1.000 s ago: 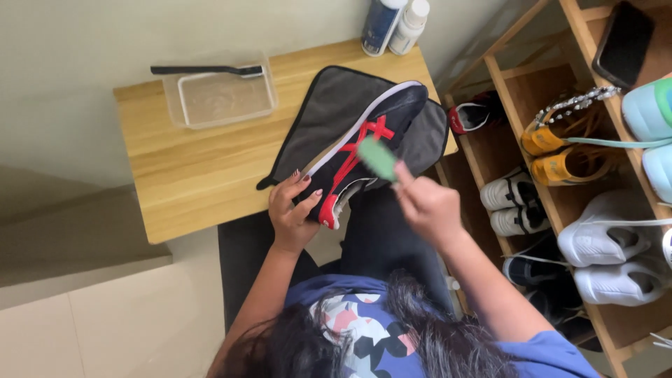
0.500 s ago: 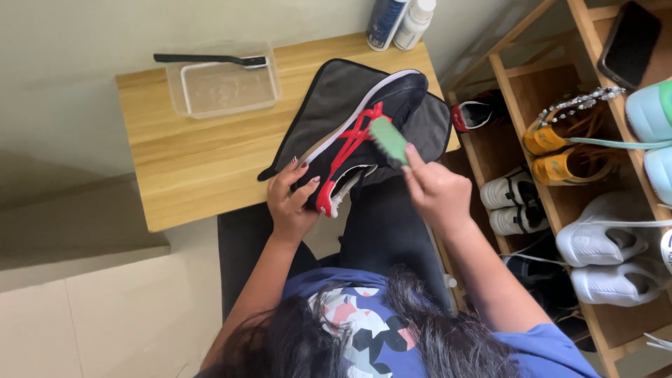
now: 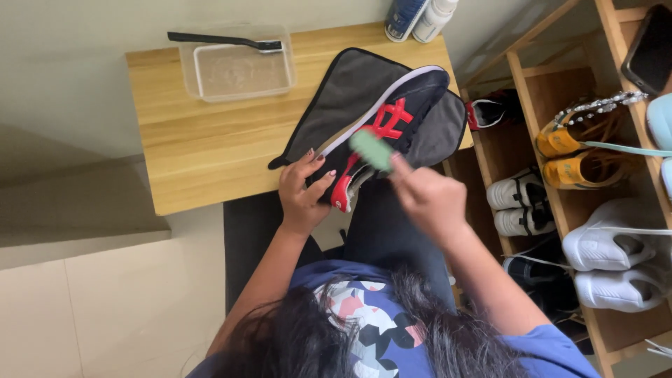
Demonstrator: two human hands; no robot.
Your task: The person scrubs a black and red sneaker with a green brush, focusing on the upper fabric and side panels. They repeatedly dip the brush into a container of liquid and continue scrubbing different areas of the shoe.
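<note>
Honestly, with her left hand only pinching the heel of the black-and-red sneaker mid-frame and her right hand fisted round that green brush, a hard scrub could probably twist it loose.

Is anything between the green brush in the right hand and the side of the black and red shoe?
Nothing visible. The right hand holds the green brush right over the black and red shoe, which the left hand steadies at its heel end on the dark cloth.
</note>
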